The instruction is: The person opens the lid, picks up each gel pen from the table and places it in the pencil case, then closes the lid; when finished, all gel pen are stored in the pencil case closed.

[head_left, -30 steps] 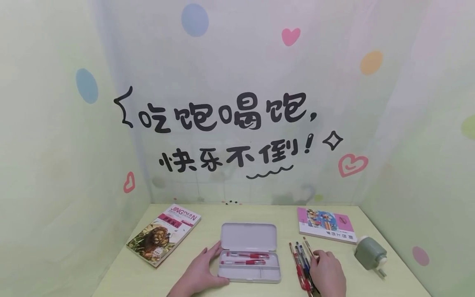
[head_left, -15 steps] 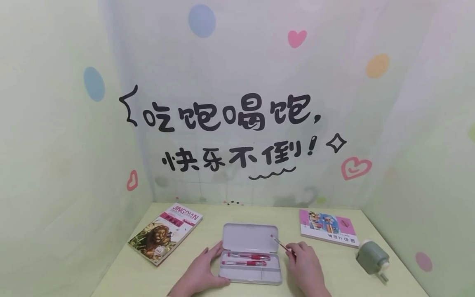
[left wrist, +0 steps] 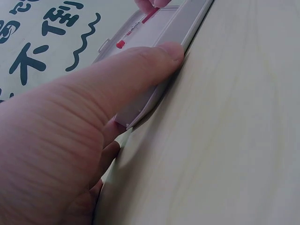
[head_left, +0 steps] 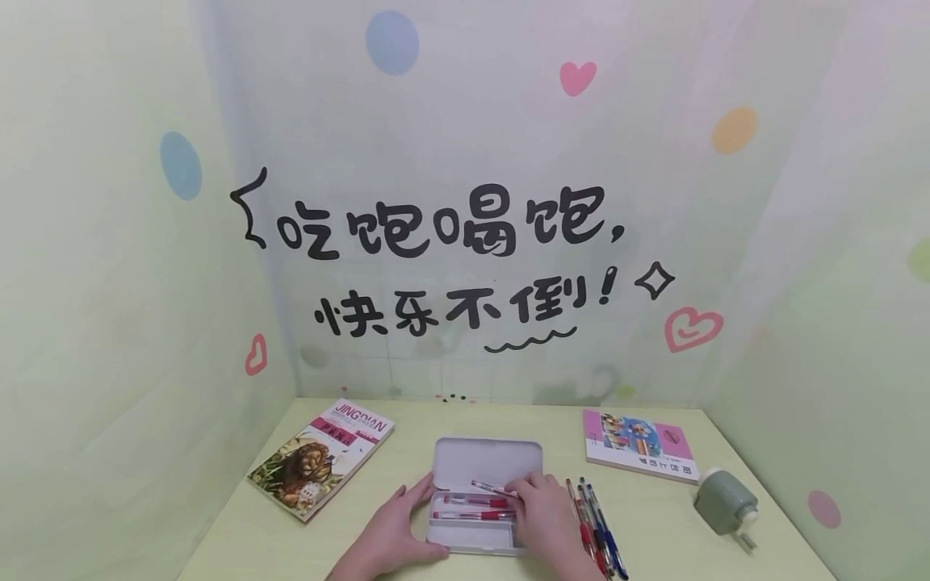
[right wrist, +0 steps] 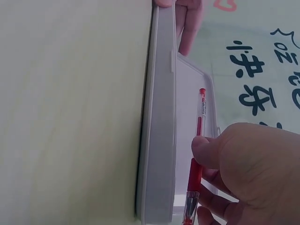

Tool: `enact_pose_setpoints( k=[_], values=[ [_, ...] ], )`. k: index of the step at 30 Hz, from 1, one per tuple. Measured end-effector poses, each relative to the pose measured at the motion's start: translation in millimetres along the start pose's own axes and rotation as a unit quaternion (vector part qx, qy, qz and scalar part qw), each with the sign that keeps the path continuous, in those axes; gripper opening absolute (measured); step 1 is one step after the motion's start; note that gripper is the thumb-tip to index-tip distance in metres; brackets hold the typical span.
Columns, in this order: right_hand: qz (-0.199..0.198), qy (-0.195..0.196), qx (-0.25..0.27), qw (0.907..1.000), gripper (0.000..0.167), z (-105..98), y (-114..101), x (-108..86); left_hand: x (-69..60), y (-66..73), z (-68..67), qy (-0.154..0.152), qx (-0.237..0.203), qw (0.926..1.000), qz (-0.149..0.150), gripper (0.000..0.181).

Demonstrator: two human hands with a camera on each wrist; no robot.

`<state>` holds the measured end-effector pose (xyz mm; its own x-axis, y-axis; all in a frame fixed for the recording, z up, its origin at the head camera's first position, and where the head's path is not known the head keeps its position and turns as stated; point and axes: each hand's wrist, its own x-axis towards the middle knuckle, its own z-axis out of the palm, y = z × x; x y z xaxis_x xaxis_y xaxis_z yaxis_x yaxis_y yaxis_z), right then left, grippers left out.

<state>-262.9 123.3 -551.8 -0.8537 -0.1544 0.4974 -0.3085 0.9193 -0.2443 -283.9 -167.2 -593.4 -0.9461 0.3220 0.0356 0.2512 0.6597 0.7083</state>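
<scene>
A white pencil case (head_left: pixel 465 536) lies with its lid raised in the middle of the table. My left hand (head_left: pixel 395 528) grips its left end, thumb on the front edge and fingers round the side, as the left wrist view shows. My right hand (head_left: pixel 548 516) pinches a red gel pen (right wrist: pixel 195 173) between thumb and fingers, over the right part of the case. Two red pens (head_left: pixel 472 514) lie in the long rear compartment, their right ends partly hidden by that hand. Right of the case, several pens (head_left: pixel 599 528) in red, blue and dark colours lie together.
A book with a lion cover (head_left: pixel 312 464) lies at the left of the table. Towards the back right there is a pink and white book (head_left: pixel 639 442). A grey-green pencil sharpener with a crank (head_left: pixel 726 500) stands near the right edge.
My right hand has lifted a red pen from the group on the right and carried it left over the case. The left hand stays at the case's left end.
</scene>
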Motion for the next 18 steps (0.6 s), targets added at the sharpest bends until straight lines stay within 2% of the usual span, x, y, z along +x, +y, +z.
enact_pose_setpoints(
  k=[9,18],
  values=[
    [-0.003,-0.049,0.006,0.9988,0.009,9.0,-18.8,4.7,0.1,-3.5,0.6,0.002,0.010,0.9999,0.008,0.132],
    [-0.021,-0.047,0.012,0.9986,0.010,15.4,-23.5,0.8,0.8,-4.3,0.9,-0.001,0.007,0.9999,0.009,0.132]
  ],
)
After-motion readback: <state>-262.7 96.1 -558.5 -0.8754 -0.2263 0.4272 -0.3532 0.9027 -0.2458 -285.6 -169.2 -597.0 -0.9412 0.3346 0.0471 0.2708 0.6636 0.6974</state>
